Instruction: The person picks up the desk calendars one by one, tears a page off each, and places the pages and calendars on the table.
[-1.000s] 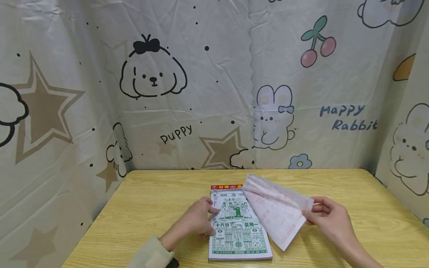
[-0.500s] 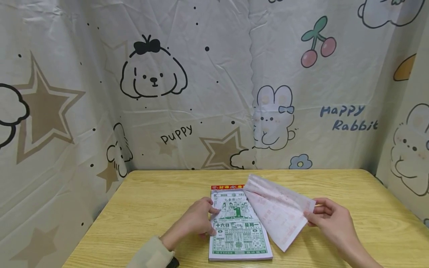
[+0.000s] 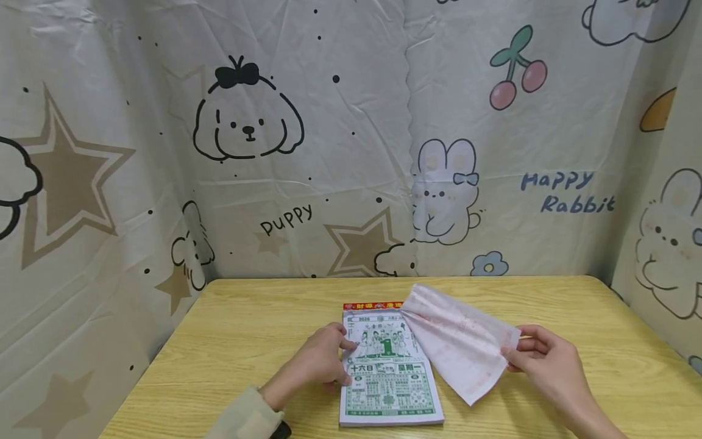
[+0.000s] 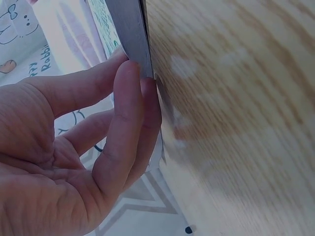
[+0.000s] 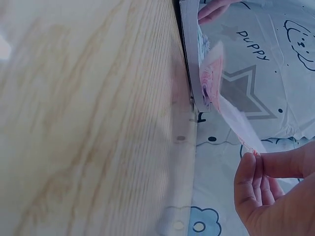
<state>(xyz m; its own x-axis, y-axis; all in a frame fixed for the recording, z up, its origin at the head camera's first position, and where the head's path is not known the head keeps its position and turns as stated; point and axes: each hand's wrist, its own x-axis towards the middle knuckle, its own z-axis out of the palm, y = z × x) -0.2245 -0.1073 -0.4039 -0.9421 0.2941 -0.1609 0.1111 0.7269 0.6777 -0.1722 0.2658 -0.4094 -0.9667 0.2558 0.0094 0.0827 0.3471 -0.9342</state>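
Observation:
A thick tear-off calendar lies on the table, its top page printed in green under a red header strip. My left hand grips the pad's left edge; in the left wrist view the fingertips press against its side. A thin calendar page with faint red print showing through is lifted aslant to the right, its upper left part meeting the pad near the header. With thumb and fingers, my right hand pinches the page's right corner. The right wrist view shows this page stretched between pad and fingertips.
The wood-grain table reaches back to a cloth curtain with cartoon prints, which also hangs at both sides. A black band shows below the cuff of the left sleeve.
My right hand has moved slightly right, drawing the page's corner with it. The page has shifted right, baring more of the red header. The left hand keeps its hold on the pad.

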